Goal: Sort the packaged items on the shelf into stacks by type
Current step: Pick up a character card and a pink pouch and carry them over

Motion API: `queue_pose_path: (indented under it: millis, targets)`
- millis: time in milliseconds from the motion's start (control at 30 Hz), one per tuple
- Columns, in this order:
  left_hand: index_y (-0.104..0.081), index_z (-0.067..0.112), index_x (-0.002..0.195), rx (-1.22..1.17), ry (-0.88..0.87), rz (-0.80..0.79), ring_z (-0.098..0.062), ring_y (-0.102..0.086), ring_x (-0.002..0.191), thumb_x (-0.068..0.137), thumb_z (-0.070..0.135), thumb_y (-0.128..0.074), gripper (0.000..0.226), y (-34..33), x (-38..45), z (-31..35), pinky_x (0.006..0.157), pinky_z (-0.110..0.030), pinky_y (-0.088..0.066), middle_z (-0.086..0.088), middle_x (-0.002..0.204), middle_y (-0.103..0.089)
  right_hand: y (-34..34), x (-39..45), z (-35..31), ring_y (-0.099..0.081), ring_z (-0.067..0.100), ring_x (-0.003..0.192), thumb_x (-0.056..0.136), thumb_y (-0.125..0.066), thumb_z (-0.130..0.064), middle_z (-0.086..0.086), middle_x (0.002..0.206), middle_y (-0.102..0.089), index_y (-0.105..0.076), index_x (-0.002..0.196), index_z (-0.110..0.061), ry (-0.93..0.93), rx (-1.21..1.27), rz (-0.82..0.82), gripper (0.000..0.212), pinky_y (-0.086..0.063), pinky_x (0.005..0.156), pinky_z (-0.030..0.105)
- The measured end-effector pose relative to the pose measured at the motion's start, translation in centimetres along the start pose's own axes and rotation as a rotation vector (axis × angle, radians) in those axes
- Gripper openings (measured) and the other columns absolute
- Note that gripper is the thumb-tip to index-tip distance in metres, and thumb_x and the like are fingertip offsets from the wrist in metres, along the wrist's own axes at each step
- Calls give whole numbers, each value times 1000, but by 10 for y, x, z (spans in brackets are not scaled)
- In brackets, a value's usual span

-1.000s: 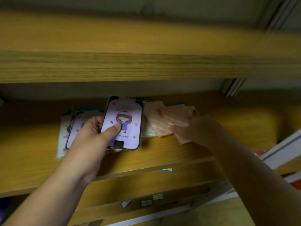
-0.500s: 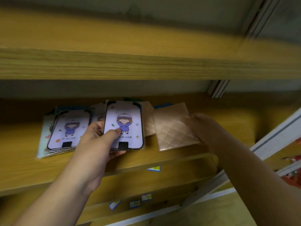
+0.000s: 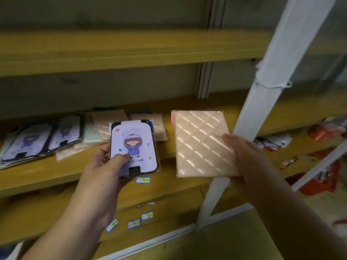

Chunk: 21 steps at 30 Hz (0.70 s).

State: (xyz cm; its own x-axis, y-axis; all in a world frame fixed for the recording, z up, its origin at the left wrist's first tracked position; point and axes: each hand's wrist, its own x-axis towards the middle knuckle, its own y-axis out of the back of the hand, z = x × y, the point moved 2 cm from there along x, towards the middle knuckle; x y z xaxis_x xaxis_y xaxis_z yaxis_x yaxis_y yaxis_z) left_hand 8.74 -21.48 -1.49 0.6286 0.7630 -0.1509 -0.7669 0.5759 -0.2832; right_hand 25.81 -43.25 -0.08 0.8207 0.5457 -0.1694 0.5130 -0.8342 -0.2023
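My left hand (image 3: 105, 166) grips a lilac packaged case with a cartoon child (image 3: 133, 147), thumb on its face, above the front edge of the wooden shelf (image 3: 47, 171). To the right, my right hand (image 3: 242, 154) holds a pink quilted packaged case (image 3: 201, 143) by its right edge, tilted over the shelf. Two more lilac cartoon cases (image 3: 39, 137) lie on the shelf at the left. Behind the held items, several pink quilted cases (image 3: 109, 121) lie loosely overlapped on the shelf.
A white metal upright (image 3: 266, 91) stands just right of the pink case. A higher wooden shelf (image 3: 112, 53) overhangs. Lower shelf edges carry small price labels (image 3: 143, 180). Red and mixed packaged goods (image 3: 323, 181) lie on the shelves at the far right.
My right hand has carried the pink quilted case rightward and nearer the shelf's front. My left hand still holds the lilac case. The camera has swung right, bringing the white upright into view.
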Motion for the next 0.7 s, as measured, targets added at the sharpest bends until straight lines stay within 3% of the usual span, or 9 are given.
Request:
queue_pose_path:
  millis: [100, 233, 367, 533, 700]
  targets:
    - [-66, 19, 108, 5, 7, -45, -15, -76, 75, 89, 4, -58, 25, -47, -34, -18, 56, -25, -56, -4, 96, -80, 54, -29, -15, -68, 12, 91, 90, -68, -19, 3, 106, -75, -78, 102, -17, 50, 23, 40, 16, -55, 75, 17]
    - [-66, 17, 111, 1, 26, -100, -16, -77, 77, 89, 4, -59, 27, -113, -75, -47, 53, -24, -56, -6, 97, -80, 129, -52, -27, -73, 30, 88, 96, -58, -30, 17, 99, -74, -78, 92, -22, 72, -48, 46, 22, -57, 74, 47]
    - [-66, 19, 114, 18, 85, -146, -21, -77, 82, 87, 5, -62, 31, -178, -105, -70, 55, -27, -58, -6, 97, -80, 200, -60, -35, -75, 27, 89, 93, -62, -36, 11, 105, -75, -73, 108, -21, 17, 34, 86, 24, -60, 66, 35]
    - [-63, 23, 119, 85, 111, -191, -25, -77, 88, 85, 6, -67, 38, -246, -113, -86, 73, -41, -58, -7, 101, -79, 266, -45, -39, -72, 32, 102, 92, -63, -41, 16, 115, -73, -73, 115, -18, 3, 148, 54, 34, -60, 75, 40]
    - [-61, 24, 119, 75, 154, -236, -22, -77, 85, 87, 5, -65, 38, -309, -87, -109, 55, -26, -59, -4, 99, -79, 322, -2, -46, -75, 25, 90, 94, -63, -37, 16, 110, -75, -71, 119, -10, -30, 252, 165, 37, -59, 59, 32]
